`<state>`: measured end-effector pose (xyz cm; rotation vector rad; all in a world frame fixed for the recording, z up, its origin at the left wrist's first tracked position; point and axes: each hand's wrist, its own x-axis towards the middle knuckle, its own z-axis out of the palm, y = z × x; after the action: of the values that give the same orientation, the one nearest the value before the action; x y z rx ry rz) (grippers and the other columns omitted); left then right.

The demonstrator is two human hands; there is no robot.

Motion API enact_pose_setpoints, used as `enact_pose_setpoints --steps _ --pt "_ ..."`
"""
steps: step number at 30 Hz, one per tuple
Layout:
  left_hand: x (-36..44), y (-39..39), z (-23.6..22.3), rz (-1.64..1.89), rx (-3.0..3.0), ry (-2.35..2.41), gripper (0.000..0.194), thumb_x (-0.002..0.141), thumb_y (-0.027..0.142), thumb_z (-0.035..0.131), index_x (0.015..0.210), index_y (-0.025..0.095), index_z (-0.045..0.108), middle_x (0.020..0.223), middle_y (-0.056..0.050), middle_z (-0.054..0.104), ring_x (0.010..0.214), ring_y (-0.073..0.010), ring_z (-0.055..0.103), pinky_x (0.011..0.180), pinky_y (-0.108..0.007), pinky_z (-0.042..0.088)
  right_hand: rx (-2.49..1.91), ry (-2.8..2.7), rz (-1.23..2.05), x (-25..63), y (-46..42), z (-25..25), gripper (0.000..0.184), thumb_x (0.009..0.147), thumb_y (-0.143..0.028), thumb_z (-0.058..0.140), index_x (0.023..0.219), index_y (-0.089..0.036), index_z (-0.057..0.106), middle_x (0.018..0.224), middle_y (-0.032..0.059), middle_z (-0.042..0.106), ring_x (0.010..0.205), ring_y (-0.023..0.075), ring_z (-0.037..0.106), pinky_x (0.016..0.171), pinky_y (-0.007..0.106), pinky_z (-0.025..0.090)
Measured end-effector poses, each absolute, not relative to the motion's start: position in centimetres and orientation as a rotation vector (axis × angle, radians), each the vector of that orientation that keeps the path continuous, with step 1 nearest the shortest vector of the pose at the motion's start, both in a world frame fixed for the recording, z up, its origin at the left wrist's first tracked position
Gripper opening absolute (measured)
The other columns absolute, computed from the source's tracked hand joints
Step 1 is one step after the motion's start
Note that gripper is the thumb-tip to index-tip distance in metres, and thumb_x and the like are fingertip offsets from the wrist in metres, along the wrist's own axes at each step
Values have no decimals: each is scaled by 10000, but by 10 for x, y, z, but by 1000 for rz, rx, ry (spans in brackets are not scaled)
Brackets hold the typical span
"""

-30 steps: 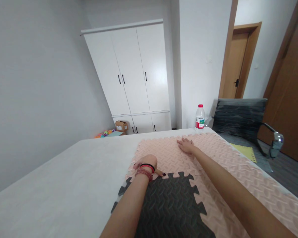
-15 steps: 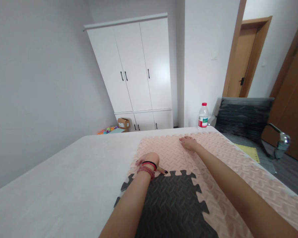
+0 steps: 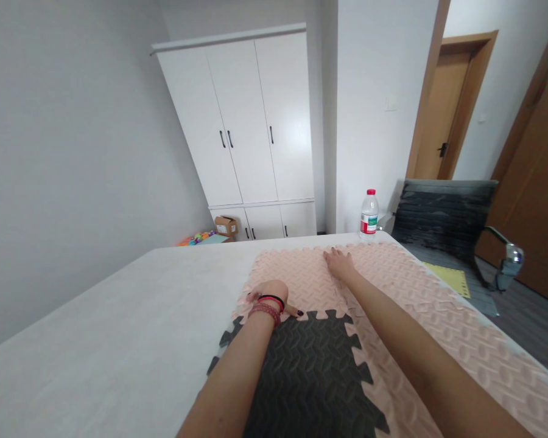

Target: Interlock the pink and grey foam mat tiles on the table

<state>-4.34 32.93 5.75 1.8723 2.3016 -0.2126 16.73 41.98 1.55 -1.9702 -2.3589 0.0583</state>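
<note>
Right hand [image 3: 340, 264] has crept slightly toward the counter's [image 3: 155, 304] far edge since the earlier frame; left hand [image 3: 273, 291] little changed. Right: palm down, fingers slightly spread on pink foam tiles [image 3: 296, 274]. Left: thumb out at the seam, fingers partly hidden, grip cannot be told. Black foam tile [image 3: 310, 365] lies on the near side of both, left nearer; long axis unclear, near end cropped. Bottle [image 3: 369, 219] at far right corner, beyond the tiles.

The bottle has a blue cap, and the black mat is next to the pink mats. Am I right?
Not quite: the bottle's cap is red, not blue, as the head view shows. The black mat is next to the pink mats.
</note>
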Motion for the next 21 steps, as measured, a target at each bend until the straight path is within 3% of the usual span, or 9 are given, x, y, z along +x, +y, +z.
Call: enact_pose_setpoints --steps 4,9,15,21 --pt "-40 305 66 -336 1797 2318 809 399 894 557 759 191 730 914 -219 711 891 -447 648 762 -621 475 -1825 -2418 32 172 383 20 520 938 -285 246 1451 -212 292 1533 133 187 1353 273 265 1052 545 238" --pt "-38 280 77 -281 1825 2328 824 389 856 609 878 202 718 1021 -209 698 978 -437 624 796 -580 478 -1698 -2525 3 201 329 20 572 905 -350 376 1458 -255 265 1552 63 147 1399 234 160 1101 537 142" --pt "-38 265 83 -235 1845 2331 829 405 781 678 986 189 695 1094 -204 678 1023 -435 608 795 -523 492 -1772 -2508 65 216 302 17 488 939 -378 308 1402 -232 358 1460 141 346 1304 263 361 1009 574 292" --pt "-37 257 82 -210 1828 2387 989 434 821 628 1169 160 607 1192 -238 622 1113 -428 562 835 -506 479 -1638 -2551 -3 191 283 22 477 925 -188 240 1380 -209 382 1426 151 386 1305 250 351 1086 559 135"
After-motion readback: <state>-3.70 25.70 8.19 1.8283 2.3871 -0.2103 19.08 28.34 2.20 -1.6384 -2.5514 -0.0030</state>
